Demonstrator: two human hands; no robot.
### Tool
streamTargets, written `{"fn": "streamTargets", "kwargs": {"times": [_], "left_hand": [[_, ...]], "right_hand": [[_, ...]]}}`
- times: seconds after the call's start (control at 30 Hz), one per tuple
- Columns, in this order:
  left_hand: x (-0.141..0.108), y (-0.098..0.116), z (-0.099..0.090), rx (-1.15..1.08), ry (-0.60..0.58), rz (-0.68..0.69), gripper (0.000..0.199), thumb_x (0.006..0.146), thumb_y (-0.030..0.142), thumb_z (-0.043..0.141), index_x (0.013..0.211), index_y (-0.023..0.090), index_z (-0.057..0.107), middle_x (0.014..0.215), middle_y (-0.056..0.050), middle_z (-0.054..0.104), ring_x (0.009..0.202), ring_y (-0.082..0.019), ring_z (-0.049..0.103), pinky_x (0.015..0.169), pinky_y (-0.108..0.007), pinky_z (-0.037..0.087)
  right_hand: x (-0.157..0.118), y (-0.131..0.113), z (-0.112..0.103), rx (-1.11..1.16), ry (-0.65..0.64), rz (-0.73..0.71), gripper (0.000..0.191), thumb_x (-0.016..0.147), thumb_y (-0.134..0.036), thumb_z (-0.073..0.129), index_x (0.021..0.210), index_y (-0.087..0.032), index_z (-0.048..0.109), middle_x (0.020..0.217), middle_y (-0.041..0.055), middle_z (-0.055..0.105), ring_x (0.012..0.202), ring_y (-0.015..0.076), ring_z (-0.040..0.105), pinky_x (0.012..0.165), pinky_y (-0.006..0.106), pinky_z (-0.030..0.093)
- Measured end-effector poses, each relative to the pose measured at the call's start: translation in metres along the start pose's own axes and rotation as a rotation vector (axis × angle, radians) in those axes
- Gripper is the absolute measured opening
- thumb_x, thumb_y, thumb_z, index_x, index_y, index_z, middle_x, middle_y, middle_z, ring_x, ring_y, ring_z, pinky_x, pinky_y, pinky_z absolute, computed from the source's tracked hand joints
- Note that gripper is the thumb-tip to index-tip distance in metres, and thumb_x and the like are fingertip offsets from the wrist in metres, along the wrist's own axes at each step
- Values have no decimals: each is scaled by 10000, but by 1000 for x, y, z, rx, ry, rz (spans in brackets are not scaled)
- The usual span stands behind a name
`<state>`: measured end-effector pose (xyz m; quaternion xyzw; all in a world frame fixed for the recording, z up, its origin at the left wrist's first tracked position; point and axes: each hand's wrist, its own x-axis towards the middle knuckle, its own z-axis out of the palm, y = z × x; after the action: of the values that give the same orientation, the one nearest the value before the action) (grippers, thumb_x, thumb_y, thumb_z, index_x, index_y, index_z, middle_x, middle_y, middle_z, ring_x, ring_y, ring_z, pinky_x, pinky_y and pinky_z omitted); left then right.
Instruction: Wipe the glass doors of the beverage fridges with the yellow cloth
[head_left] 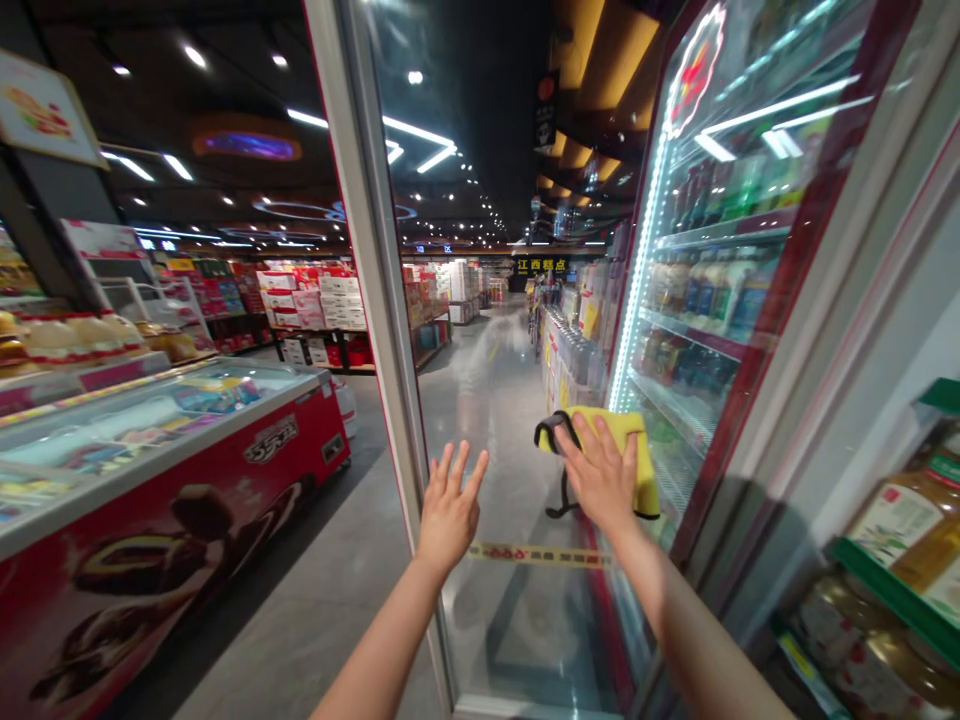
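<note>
right hand [600, 475]: fingers spread | yellow cloth [646, 472]: beneath them, against glass door [517, 620] | left hand [450, 510]: spread, beside cloth

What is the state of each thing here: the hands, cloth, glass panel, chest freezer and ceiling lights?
Left hand: open, fingers spread
Right hand: open, over the cloth
Yellow cloth: creased, partly spread
Glass panel: cloudy marks visible
Chest freezer: stocked
Ceiling lights: on

head view | from wearer's head | faces forward, down | near both hands [448, 512] [600, 478]
</note>
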<state>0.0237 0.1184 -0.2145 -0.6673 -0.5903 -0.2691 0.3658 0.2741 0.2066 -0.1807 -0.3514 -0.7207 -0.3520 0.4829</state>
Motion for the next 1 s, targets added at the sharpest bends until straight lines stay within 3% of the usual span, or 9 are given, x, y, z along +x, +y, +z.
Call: {"fn": "streamTargets", "kwargs": {"times": [0.07, 0.13, 0.23, 0.37, 0.53, 0.63, 0.8, 0.9, 1.0], "left_hand": [[6, -3, 3, -9, -18, 13, 801, 835, 22, 524, 1578, 268, 355, 1677, -101, 267, 1570, -329, 165, 1253, -566, 272], [12, -8, 4, -22, -45, 39, 814, 829, 25, 525, 1585, 266, 340, 1682, -98, 255, 1568, -326, 186, 1250, -555, 279], [14, -21, 2, -27, -102, 92, 841, 829, 47, 522, 1602, 286, 290, 1694, -68, 219, 1566, -300, 213, 1259, -539, 256], [0, -52, 1, -12, -159, 173, 835, 829, 82, 522, 1601, 303, 293, 1680, -25, 260, 1560, -259, 245, 1287, -510, 180], [-31, -94, 13, 16, -93, 130, 825, 824, 66, 492, 1606, 238, 292, 1667, -65, 292, 1561, -249, 240, 1287, -483, 191], [-43, -108, 23, 26, -78, 170, 830, 815, 33, 448, 1611, 190, 274, 1660, -75, 315, 1562, -237, 237, 1277, -458, 236], [-44, -118, 28, 16, -104, 250, 851, 796, -12, 396, 1617, 131, 222, 1664, -89, 301, 1557, -220, 251, 1252, -406, 300], [-42, -118, 23, -20, -115, 264, 882, 788, -2, 404, 1627, 133, 168, 1664, -93, 299, 1560, -216, 241, 1254, -415, 297], [-50, -116, 22, -32, -124, 246, 913, 774, 3, 403, 1631, 132, 117, 1668, -103, 280, 1555, -208, 255, 1258, -427, 287]], "right_hand": [[13, -12, 8, -23, 6, 188, 571, 954, -264, 587, 1512, -326, 485, 1583, 119, 473, 1541, 314, 247, 1207, 677, 80], [20, -30, 19, -31, -2, 262, 562, 958, -270, 571, 1513, -305, 487, 1610, 147, 425, 1540, 354, 233, 1177, 718, 97], [7, -48, 31, -17, -98, 116, 543, 966, -245, 544, 1498, -346, 497, 1586, 104, 473, 1536, 310, 253, 1200, 687, 50], [-12, -50, 37, -4, -229, -116, 603, 960, -157, 488, 1508, -407, 461, 1553, 12, 527, 1512, 215, 309, 1249, 588, -19], [13, -97, 56, -94, -137, 180, 547, 953, -197, 530, 1475, -362, 525, 1579, 81, 488, 1514, 312, 310, 1201, 706, -7], [10, -128, 67, -56, -187, 145, 579, 945, -171, 509, 1486, -377, 509, 1585, 63, 480, 1526, 305, 303, 1213, 703, 40], [-15, -114, 55, 74, -310, -198, 742, 886, -34, 400, 1535, -393, 425, 1606, -52, 447, 1506, 165, 359, 1296, 523, 56], [3, -110, 51, 49, -282, -125, 701, 916, -60, 407, 1535, -388, 427, 1610, -16, 442, 1512, 209, 357, 1276, 596, 35], [20, -132, 63, -30, -261, 41, 671, 941, -119, 452, 1568, -347, 379, 1666, 59, 330, 1562, 304, 234, 1209, 737, 9]]}}
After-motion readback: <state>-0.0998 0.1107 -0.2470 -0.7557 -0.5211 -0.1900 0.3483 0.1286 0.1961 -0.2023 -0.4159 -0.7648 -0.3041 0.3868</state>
